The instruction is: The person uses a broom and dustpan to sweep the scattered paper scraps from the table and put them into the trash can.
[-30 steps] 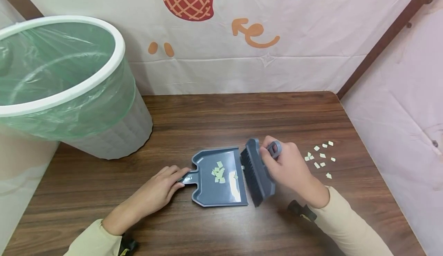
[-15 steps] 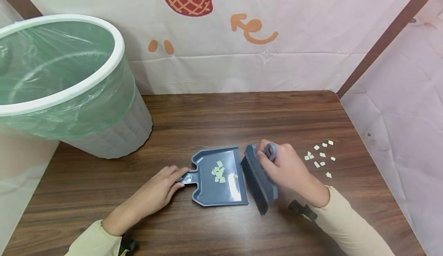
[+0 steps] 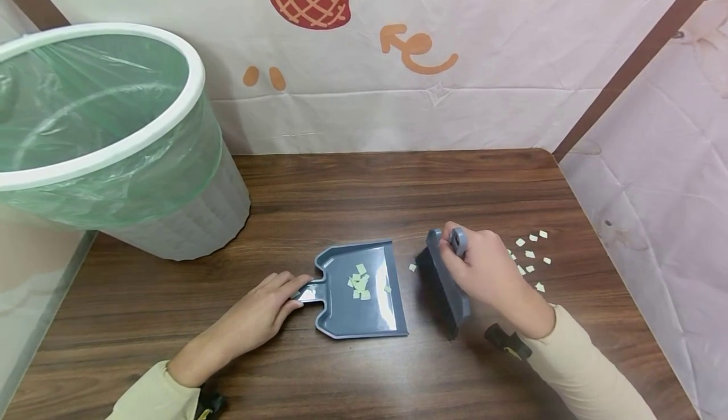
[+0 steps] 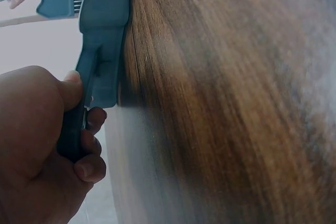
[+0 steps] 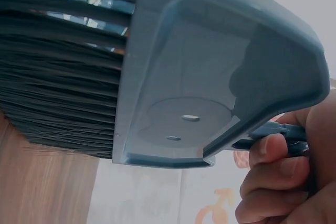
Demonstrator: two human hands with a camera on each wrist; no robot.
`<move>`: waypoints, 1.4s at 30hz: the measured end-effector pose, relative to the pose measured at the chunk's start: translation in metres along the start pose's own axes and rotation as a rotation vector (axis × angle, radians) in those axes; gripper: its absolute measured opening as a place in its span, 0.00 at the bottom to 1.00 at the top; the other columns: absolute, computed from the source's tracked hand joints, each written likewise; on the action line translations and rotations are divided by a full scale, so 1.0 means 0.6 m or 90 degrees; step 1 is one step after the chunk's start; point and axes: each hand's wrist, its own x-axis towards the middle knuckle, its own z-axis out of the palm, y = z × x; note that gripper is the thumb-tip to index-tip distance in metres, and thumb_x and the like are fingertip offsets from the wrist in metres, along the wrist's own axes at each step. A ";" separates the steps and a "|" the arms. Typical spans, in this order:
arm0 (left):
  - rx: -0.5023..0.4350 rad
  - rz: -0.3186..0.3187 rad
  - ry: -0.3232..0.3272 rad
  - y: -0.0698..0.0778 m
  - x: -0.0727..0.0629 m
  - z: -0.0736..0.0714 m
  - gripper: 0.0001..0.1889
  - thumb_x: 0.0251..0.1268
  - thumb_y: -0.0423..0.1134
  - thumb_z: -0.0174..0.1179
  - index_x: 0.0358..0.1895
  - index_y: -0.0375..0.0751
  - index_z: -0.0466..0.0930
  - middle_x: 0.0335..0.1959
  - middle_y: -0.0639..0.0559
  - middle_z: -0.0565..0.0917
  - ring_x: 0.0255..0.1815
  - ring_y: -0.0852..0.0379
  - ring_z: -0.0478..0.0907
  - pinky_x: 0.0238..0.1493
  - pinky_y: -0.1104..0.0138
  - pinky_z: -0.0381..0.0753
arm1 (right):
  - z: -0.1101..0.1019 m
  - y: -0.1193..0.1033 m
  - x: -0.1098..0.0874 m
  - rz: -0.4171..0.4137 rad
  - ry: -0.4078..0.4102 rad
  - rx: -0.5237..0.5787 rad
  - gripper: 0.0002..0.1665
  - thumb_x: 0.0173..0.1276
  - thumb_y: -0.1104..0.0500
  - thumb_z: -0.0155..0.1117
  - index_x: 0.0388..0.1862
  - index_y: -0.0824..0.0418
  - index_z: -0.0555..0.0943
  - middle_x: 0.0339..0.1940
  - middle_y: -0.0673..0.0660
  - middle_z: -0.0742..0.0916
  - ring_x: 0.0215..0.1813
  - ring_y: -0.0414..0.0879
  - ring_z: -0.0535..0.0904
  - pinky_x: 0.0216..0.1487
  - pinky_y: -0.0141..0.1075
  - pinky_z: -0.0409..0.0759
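A blue-grey dustpan point(image 3: 347, 316) lies flat on the wooden table, its wide lip facing right. My left hand point(image 3: 267, 309) grips its handle; in the left wrist view the fingers point(image 4: 90, 167) curl round that handle point(image 4: 73, 129). Several pale green paper bits point(image 3: 359, 284) lie in the pan. To the right of the lip, my right hand point(image 3: 483, 271) holds a hand brush point(image 3: 449, 281) by its handle, dark bristles point(image 5: 63, 72) toward the pan. One loose paper bit point(image 3: 412, 268) lies between brush and lip. More scattered bits point(image 3: 530, 255) lie right of my right hand, some partly hidden behind it.
A large white bin point(image 3: 193, 218) with a green plastic liner point(image 3: 170, 180) stands on the table at the left. A printed cloth point(image 3: 341, 123) hangs along the table's back edge, and another pale sheet point(image 3: 671, 186) borders the right side.
My right hand has moved the brush rightward, away from the dustpan lip. A paper bit now shows between them. The left hand and dustpan stay where they were.
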 end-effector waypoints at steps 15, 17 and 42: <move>0.002 -0.017 -0.026 -0.001 0.001 0.003 0.21 0.74 0.37 0.61 0.67 0.39 0.76 0.48 0.56 0.79 0.48 0.59 0.75 0.49 0.58 0.79 | 0.007 0.026 0.003 -0.009 0.057 0.076 0.10 0.71 0.66 0.60 0.29 0.55 0.76 0.12 0.40 0.67 0.14 0.34 0.61 0.16 0.33 0.60; 0.002 -0.016 -0.025 -0.002 0.000 0.004 0.21 0.74 0.37 0.61 0.67 0.39 0.76 0.48 0.55 0.79 0.48 0.58 0.76 0.50 0.57 0.79 | 0.007 0.034 0.005 0.006 0.056 0.076 0.10 0.71 0.66 0.60 0.29 0.56 0.77 0.12 0.41 0.67 0.14 0.35 0.61 0.16 0.33 0.60; -0.002 0.012 0.031 -0.009 -0.001 0.001 0.21 0.73 0.34 0.62 0.66 0.38 0.76 0.47 0.54 0.78 0.48 0.58 0.74 0.49 0.58 0.79 | -0.059 0.107 -0.036 0.121 0.113 0.015 0.09 0.75 0.62 0.59 0.32 0.58 0.81 0.11 0.45 0.70 0.15 0.37 0.65 0.18 0.34 0.61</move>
